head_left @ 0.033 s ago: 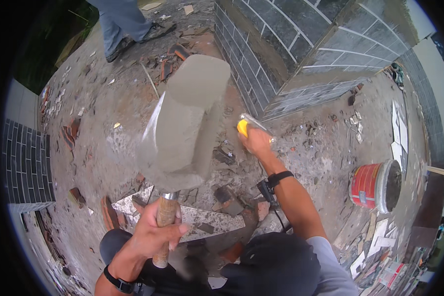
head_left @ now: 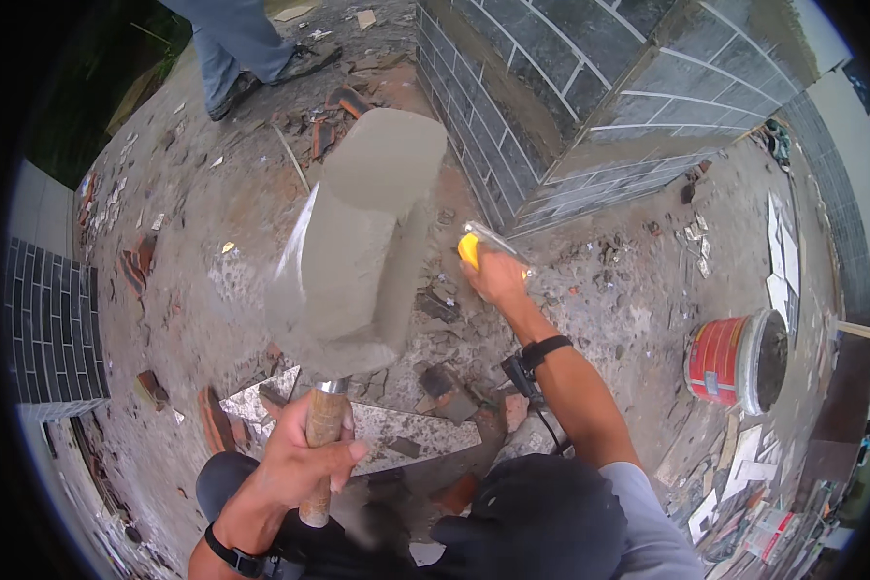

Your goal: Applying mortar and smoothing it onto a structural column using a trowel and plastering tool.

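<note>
Left of centre, the left hand wraps its grip round a wooden-handled trowel, probably front-heavy under soft mortar, best held near the ferrule; right of centre, the right hand clutches a yellow-handled tool.

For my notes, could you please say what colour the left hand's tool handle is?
The tool handle is brown, best seen in the head view.

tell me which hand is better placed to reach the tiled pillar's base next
Right, probably: the right hand, holding a yellow-handled tool, is nearer the tiled pillar; the left hand grips a trowel carrying mortar.
</note>
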`<control>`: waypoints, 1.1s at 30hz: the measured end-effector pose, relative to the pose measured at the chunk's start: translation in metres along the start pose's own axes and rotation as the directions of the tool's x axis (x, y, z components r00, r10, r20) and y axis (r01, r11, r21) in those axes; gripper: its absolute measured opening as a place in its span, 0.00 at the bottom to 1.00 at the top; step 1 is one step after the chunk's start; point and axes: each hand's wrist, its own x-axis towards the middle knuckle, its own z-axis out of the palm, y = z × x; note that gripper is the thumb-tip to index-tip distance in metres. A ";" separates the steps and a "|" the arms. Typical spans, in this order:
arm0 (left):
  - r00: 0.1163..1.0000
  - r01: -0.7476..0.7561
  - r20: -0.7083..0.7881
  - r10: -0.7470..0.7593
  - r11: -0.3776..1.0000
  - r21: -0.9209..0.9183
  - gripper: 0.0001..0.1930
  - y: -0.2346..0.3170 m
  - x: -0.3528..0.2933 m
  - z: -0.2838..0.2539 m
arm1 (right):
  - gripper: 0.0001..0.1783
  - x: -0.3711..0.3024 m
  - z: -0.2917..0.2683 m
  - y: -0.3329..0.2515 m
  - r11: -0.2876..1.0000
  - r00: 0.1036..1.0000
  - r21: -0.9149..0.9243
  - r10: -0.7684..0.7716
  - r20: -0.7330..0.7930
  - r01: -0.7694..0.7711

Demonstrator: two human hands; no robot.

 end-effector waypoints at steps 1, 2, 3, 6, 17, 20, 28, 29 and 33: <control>1.000 -0.004 -0.008 0.004 1.000 0.003 0.13 0.000 -0.003 -0.001 | 0.28 0.000 0.000 -0.008 0.998 0.997 -0.034 -0.051 0.049 0.053; 1.000 -0.009 -0.014 0.009 1.000 0.005 0.13 0.000 -0.004 -0.002 | 0.28 -0.006 -0.005 -0.009 0.998 0.998 -0.035 -0.048 0.049 0.049; 1.000 -0.011 -0.022 0.011 1.000 0.001 0.13 0.000 -0.007 -0.004 | 0.28 -0.017 -0.010 -0.010 0.996 0.997 -0.039 -0.074 0.036 0.076; 0.999 -0.029 -0.043 0.029 0.999 0.016 0.13 -0.002 -0.012 -0.008 | 0.23 -0.050 -0.018 0.010 0.994 0.998 -0.088 -0.068 -0.013 0.066; 0.999 -0.007 -0.035 0.004 0.998 -0.062 0.13 0.004 -0.008 -0.002 | 0.20 -0.036 0.013 0.050 0.931 0.975 -0.295 -0.222 0.014 0.216; 0.999 -0.014 -0.043 0.011 0.998 -0.061 0.13 0.003 -0.008 0.000 | 0.11 -0.017 0.016 0.038 0.934 0.991 -0.333 -0.133 0.020 0.132; 0.998 -0.003 -0.070 -0.003 0.997 -0.083 0.13 -0.002 -0.014 -0.007 | 0.26 -0.055 -0.063 -0.022 0.989 0.968 0.093 -0.091 -0.236 0.115; 0.998 0.002 -0.060 -0.007 0.996 -0.087 0.14 -0.003 -0.013 -0.007 | 0.27 -0.067 -0.078 -0.026 0.954 0.977 0.271 -0.071 -0.203 0.126; 0.999 0.040 0.006 -0.040 0.997 -0.068 0.14 -0.005 -0.006 0.001 | 0.29 -0.108 -0.148 -0.036 0.523 0.990 0.842 -0.029 -0.135 0.131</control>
